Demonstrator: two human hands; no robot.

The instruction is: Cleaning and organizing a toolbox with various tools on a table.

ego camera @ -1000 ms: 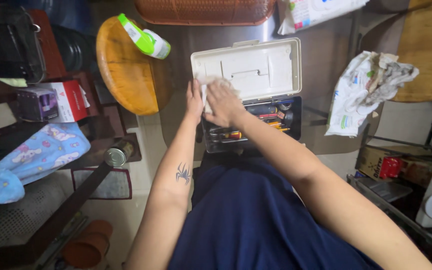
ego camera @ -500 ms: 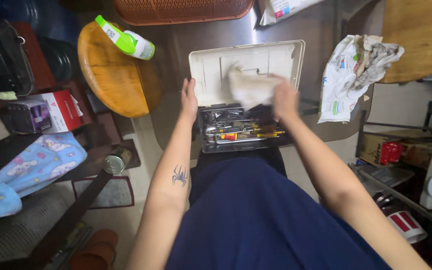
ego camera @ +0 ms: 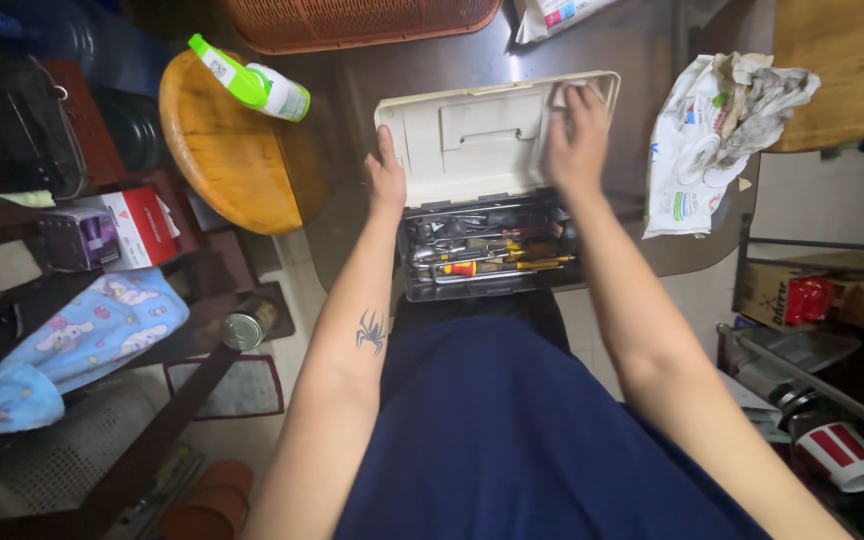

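Both arms reached forward — the left hand (ego camera: 386, 180) lay flat with fingers together, the right hand (ego camera: 578, 140) pressed down, fingers spread.

A dark, glossy table top (ego camera: 422, 75) with a rounded near edge carries most of the things. An open cream plastic toolbox (ego camera: 492, 185) sits at the middle of the near edge, its lid lying back flat on the table. At the far edge lies an orange woven plastic basket (ego camera: 362, 22), and just beside it a white printed packet (ego camera: 552, 15). Near the right edge rests a crumpled white printed plastic bag (ego camera: 702, 145). Beside the table's left edge stands a round wooden stool (ego camera: 227, 165), bearing a white spray bottle with a green head (ego camera: 250, 80) lying on its side.
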